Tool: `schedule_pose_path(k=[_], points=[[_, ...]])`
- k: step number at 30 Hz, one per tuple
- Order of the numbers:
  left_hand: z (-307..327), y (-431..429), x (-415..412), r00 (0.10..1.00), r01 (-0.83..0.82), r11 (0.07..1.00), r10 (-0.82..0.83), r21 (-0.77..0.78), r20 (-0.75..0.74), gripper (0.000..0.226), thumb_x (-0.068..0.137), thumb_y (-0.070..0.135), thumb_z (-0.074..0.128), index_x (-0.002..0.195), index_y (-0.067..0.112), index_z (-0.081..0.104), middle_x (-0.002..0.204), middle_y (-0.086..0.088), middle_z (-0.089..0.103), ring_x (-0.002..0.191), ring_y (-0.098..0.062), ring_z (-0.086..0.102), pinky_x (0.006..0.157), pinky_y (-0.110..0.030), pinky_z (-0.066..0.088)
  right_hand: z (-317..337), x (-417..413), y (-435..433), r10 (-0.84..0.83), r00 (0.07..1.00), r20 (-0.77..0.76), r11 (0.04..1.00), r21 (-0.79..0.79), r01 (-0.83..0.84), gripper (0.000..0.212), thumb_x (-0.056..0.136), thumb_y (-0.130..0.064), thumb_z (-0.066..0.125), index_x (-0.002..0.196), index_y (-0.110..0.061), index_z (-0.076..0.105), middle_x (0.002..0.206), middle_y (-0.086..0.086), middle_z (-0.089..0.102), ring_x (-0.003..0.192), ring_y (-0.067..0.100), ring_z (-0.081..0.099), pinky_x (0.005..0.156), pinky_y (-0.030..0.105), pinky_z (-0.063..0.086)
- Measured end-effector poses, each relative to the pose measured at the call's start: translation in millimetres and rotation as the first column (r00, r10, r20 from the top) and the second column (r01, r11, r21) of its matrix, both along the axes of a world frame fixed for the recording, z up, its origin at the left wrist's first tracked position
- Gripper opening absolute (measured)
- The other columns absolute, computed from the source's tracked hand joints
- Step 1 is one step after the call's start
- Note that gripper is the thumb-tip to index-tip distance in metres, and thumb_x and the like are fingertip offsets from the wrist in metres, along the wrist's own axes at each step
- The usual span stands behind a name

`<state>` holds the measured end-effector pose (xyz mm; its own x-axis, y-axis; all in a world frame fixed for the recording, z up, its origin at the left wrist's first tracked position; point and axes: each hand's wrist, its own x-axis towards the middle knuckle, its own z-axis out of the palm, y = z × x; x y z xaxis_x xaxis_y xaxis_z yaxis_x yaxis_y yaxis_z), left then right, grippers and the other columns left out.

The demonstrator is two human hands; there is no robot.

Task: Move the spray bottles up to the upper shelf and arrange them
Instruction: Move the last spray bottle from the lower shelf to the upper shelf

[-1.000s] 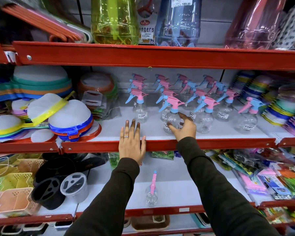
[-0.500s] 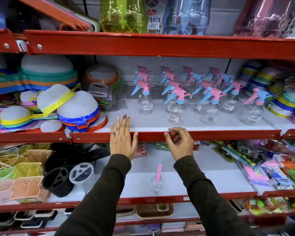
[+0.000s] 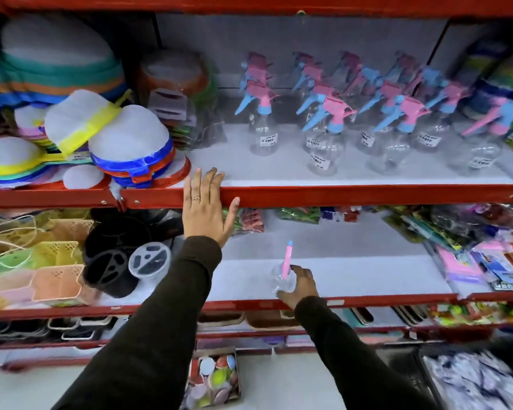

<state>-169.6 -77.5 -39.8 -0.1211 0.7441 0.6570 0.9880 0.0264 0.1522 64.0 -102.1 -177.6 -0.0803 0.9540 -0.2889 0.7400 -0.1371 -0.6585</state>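
At far left of the frame sit stacked coloured sieves on the upper shelf, w/ plastic baskets on the lower shelf beneath. Just right of those, the left hand lies flat over the upper shelf's red front edge, fingers spread and released, holding nothing; prob. a brace while the person leans down. Centre-low, the right hand reaches to the lone spray bottle, clear body w/ pink top, standing upright near the front of the lower shelf; fingers curl round its right side, touching or nearly so, but blur means a full clench can't be told. Centre to right, upper shelf, the other spray bottles stand in rough rows, nozzles facing left, price labels forward, so the last one likely joins them. Shelving is red metal w/ pale grey boards, a shop aisle; packaged goods crowd the right.
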Motion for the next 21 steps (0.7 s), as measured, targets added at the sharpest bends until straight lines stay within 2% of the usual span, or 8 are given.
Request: schedule_pose_path(k=[2,4,8,11,16,21], points=[[-1,1,-1,1.000,-0.002,1.000,0.002,0.010,-0.006,0.060,0.101,0.048,0.038,0.145,0.008,0.045,0.152,-0.014,0.045,0.150,-0.035,0.025,0.125,-0.048,0.011,-1,-8,0,-0.036,0.998,-0.058,0.999,-0.008,0.036,0.063,0.059,-0.031,0.082,0.116,-0.022,0.057,0.111,-0.004,0.052,0.106,0.020,0.058,0.100,0.030,0.048],[-1,1,-1,1.000,-0.001,1.000,0.001,0.010,-0.007,0.060,0.101,0.048,0.038,0.145,0.009,0.045,0.153,-0.013,0.044,0.150,-0.034,0.025,0.126,-0.048,0.010,3,-14,2,-0.085,0.990,-0.111,0.996,-0.036,0.081,0.073,0.063,-0.024,0.087,0.125,-0.016,0.049,0.117,0.000,0.044,0.109,0.022,0.054,0.102,0.031,0.044],[-2,1,-2,1.000,-0.006,1.000,0.006,-0.001,-0.017,0.061,0.101,0.049,0.038,0.147,0.009,0.043,0.154,-0.013,0.043,0.151,-0.033,0.023,0.125,-0.049,0.011,-2,-15,9,-0.119,0.984,-0.134,0.992,-0.058,0.112,0.063,0.072,-0.016,0.082,0.124,-0.014,0.048,0.123,0.010,0.053,0.112,0.032,0.059,0.097,0.034,0.047],[-1,0,-1,1.000,-0.009,1.000,0.009,-0.009,-0.014,0.061,0.101,0.049,0.038,0.147,0.009,0.042,0.154,-0.013,0.042,0.151,-0.034,0.023,0.126,-0.048,0.010,0,-11,8,-0.113,0.984,-0.140,0.994,-0.030,0.110,0.059,0.074,-0.019,0.080,0.124,-0.016,0.049,0.121,0.009,0.057,0.110,0.031,0.060,0.098,0.036,0.050],[1,-2,1,1.000,-0.001,1.000,0.001,-0.029,0.001,0.061,0.102,0.049,0.039,0.147,0.009,0.041,0.154,-0.014,0.042,0.152,-0.034,0.022,0.126,-0.049,0.010,19,-4,-7,-0.080,0.980,-0.182,0.988,0.118,0.103,0.067,0.065,-0.036,0.083,0.123,-0.025,0.050,0.119,0.000,0.058,0.106,0.024,0.058,0.097,0.037,0.052],[6,-5,4,1.000,0.003,0.999,-0.001,-0.049,0.029,0.060,0.102,0.049,0.036,0.145,0.008,0.043,0.152,-0.014,0.044,0.151,-0.035,0.023,0.125,-0.050,0.011,64,-3,-20,-0.045,0.966,-0.254,0.919,0.369,0.140,0.065,0.058,-0.042,0.082,0.115,-0.023,0.056,0.108,-0.004,0.057,0.091,0.016,0.055,0.078,0.026,0.050]])
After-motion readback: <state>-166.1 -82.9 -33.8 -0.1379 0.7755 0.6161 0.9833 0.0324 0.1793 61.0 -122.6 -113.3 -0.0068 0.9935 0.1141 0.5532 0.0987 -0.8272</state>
